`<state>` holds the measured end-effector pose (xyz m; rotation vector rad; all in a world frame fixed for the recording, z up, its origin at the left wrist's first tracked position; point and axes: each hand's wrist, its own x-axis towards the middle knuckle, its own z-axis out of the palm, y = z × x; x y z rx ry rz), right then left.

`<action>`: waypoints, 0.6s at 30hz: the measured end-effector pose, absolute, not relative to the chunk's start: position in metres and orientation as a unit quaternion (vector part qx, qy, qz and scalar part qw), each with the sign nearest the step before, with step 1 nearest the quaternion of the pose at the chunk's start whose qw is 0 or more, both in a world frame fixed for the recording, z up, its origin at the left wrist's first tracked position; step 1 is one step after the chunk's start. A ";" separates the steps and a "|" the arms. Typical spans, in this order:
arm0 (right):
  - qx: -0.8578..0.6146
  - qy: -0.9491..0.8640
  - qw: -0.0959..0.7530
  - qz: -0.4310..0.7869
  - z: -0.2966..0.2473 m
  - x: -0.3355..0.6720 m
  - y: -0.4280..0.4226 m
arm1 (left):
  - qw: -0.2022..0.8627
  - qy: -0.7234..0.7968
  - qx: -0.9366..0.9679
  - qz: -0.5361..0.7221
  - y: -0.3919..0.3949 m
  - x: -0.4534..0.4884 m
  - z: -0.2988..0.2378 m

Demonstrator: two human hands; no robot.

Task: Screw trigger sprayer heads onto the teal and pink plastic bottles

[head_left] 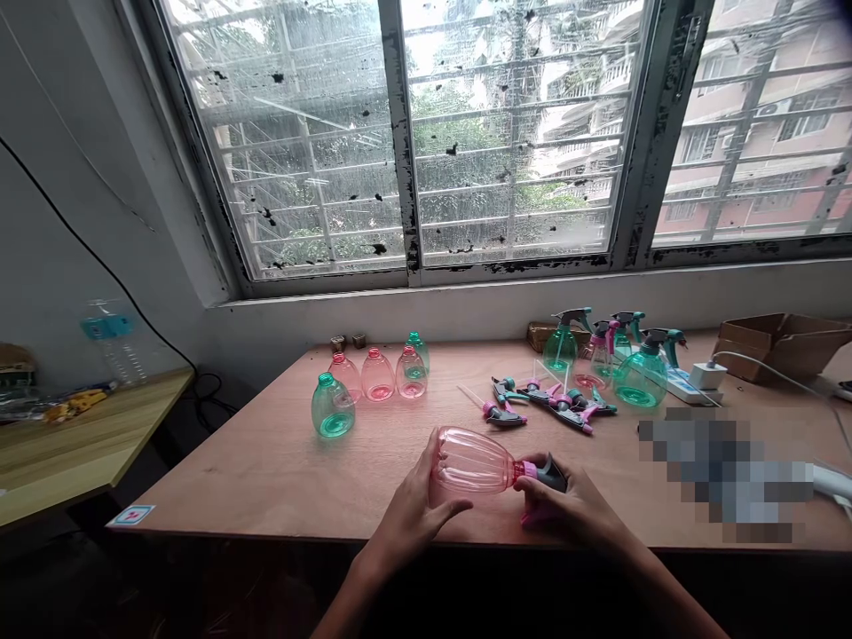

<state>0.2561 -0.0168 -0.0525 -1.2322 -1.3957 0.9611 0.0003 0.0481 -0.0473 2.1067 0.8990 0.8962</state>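
Observation:
A pink ribbed plastic bottle [469,460] lies on its side just above the wooden table [266,461], near its front edge. My left hand [413,510] wraps round the bottle's base. My right hand [565,506] is closed on the grey and pink spray head [542,470] sitting at the bottle's neck. Loose spray heads [552,401] with dip tubes lie further back, right of centre.
Empty green [332,406] and pink bottles [378,375] stand at the back left. Finished spray bottles [637,373] stand at the back right by a power strip [692,380] and a cardboard box [778,342]. A blurred patch covers the right. A second table [73,435] stands left.

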 end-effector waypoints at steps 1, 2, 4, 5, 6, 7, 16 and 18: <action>-0.506 -0.578 0.499 0.400 -0.053 0.256 -0.017 | 0.339 0.352 0.805 0.337 0.047 0.000 -0.046; -0.504 -0.579 0.498 0.403 -0.054 0.256 -0.017 | 0.343 0.357 0.803 0.332 0.047 0.001 -0.044; -0.502 -0.579 0.497 0.407 -0.055 0.256 -0.017 | 0.345 0.355 0.802 0.334 0.046 0.001 -0.041; -0.503 -0.578 0.498 0.406 -0.056 0.256 -0.016 | 0.343 0.349 0.804 0.338 0.046 0.001 -0.039; -0.504 -0.577 0.500 0.404 -0.056 0.256 -0.016 | 0.339 0.343 0.806 0.342 0.047 0.001 -0.039; -0.505 -0.576 0.501 0.403 -0.056 0.256 -0.016 | 0.336 0.339 0.807 0.346 0.047 0.001 -0.039; -0.502 -0.580 0.495 0.407 -0.056 0.256 -0.017 | 0.381 0.350 0.791 0.327 0.047 -0.001 -0.042; -0.503 -0.576 0.495 0.412 -0.056 0.256 -0.016 | 0.386 0.337 0.795 0.323 0.047 -0.001 -0.040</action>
